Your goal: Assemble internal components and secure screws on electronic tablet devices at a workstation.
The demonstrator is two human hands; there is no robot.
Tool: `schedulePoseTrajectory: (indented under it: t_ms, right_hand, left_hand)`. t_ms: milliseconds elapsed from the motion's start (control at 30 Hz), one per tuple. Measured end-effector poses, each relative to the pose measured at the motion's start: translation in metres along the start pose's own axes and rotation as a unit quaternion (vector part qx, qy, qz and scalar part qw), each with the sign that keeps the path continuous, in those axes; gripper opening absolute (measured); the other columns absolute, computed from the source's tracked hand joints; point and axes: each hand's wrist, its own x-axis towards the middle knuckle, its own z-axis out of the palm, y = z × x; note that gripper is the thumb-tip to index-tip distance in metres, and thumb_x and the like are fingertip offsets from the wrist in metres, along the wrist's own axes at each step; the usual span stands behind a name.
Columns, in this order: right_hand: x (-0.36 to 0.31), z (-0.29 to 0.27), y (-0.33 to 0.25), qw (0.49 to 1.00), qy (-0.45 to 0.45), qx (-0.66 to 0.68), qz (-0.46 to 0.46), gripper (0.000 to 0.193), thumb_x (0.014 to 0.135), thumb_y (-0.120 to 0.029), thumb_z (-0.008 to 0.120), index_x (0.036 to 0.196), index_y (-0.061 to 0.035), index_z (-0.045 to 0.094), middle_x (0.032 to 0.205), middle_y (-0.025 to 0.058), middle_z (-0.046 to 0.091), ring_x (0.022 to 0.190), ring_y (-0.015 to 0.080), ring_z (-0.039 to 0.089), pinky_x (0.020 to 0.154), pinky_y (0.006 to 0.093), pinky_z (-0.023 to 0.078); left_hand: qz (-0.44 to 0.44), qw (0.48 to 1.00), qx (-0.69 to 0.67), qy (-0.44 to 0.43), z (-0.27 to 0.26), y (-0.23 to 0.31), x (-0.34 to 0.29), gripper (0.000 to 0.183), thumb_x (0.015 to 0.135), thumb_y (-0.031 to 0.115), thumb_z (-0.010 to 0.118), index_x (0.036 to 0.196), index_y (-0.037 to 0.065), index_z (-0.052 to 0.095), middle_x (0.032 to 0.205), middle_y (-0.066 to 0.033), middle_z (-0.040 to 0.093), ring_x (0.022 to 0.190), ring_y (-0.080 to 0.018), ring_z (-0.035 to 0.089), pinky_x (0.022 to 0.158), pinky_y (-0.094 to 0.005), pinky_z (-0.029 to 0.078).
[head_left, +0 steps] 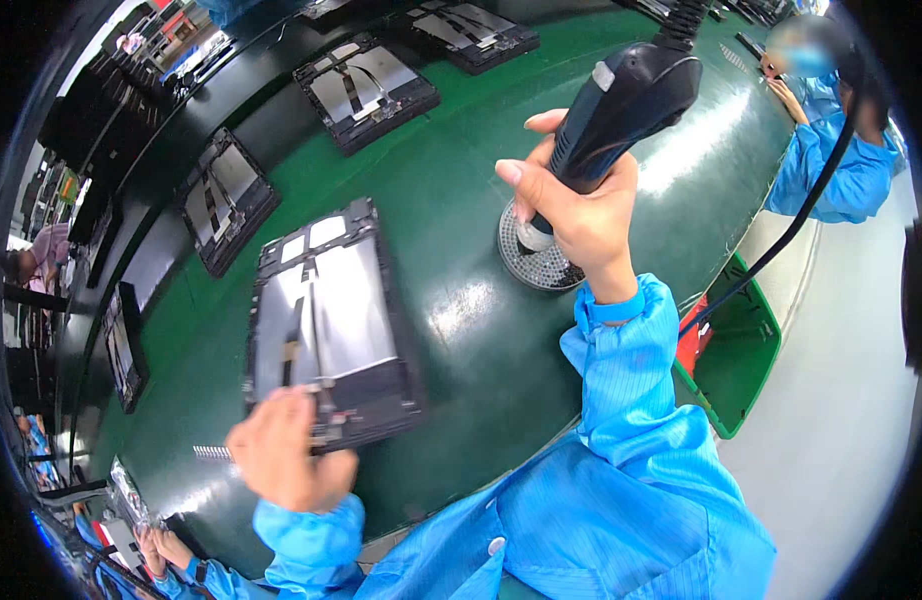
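Note:
My right hand (586, 215) is wrapped round a black handheld electric screwdriver (621, 115). Its lower end points down at a round grey dish (521, 262) dotted with small holes or screws; whether they touch I cannot tell. My left hand (286, 450) grips the near edge of an opened tablet (356, 310), fingers over its lower left corner and thumb at the near side. Silver panels, dark ribbon cables and a black frame show inside the tablet. The left hand is slightly blurred.
More opened tablets (366, 90) lie in a curved row along the far and left side of the green table (461, 400). A green bin (746, 350) with something red stands at the right edge. A black cable (811, 195) hangs there. Co-workers in blue sit right (831, 165) and lower left.

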Motion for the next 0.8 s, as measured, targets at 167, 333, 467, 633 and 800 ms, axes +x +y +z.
schedulePoseTrajectory:
  t_ms: [167,333,467,633,800]
  right_hand:
    - [-0.007,0.013,0.010,0.998,-0.031,-0.004,0.052,0.029,0.071,0.003,0.072,0.094,-0.0005,0.056,0.063,-0.0004,0.058,0.052,0.0049,0.052,0.046,0.0208,0.040]
    - [-0.028,0.017,0.009,0.995,-0.064,-0.030,0.066,0.026,0.069,-0.003,0.076,0.087,-0.0028,0.057,0.062,-0.0053,0.052,0.054,0.0008,0.043,0.048,0.0195,0.034]
    - [-0.047,0.019,0.000,0.987,-0.133,0.038,0.078,0.032,0.069,-0.002,0.076,0.097,-0.0013,0.059,0.059,-0.0058,0.052,0.052,0.0005,0.044,0.047,0.0188,0.034]
    - [-0.021,-0.002,-0.011,0.999,-0.049,0.020,-0.004,0.034,0.073,0.008,0.069,0.103,0.0047,0.052,0.061,0.0053,0.058,0.047,0.0105,0.054,0.044,0.0231,0.042]
    - [-0.005,-0.018,0.010,0.999,-0.031,0.019,0.000,0.029,0.073,0.007,0.069,0.097,0.0035,0.053,0.061,0.0067,0.058,0.047,0.0128,0.056,0.045,0.0246,0.044]
  left_hand:
    - [0.000,0.985,-0.128,-0.112,0.030,0.049,-0.036,0.051,0.061,0.007,0.074,0.109,0.002,0.058,0.113,-0.0143,0.062,0.111,-0.0334,0.056,0.096,-0.0488,0.035]
    - [-0.071,0.974,-0.207,-0.063,0.046,0.029,-0.029,0.043,0.070,0.008,0.072,0.111,0.001,0.060,0.122,-0.0168,0.057,0.120,-0.0340,0.050,0.102,-0.0536,0.030]
    - [-0.233,0.909,-0.342,0.041,0.081,-0.004,-0.001,0.045,0.085,-0.005,0.051,0.129,-0.008,0.044,0.135,-0.0213,0.044,0.127,-0.0284,0.041,0.105,-0.0343,0.031]
    - [-0.286,0.805,-0.504,0.125,0.116,-0.001,0.012,0.052,0.084,-0.013,0.039,0.136,-0.009,0.032,0.142,-0.0177,0.034,0.131,-0.0242,0.034,0.107,-0.0306,0.027]
    - [-0.267,0.847,-0.451,0.093,0.114,0.020,0.014,0.056,0.082,-0.016,0.029,0.137,-0.007,0.030,0.144,-0.0170,0.033,0.132,-0.0234,0.034,0.108,-0.0286,0.025]
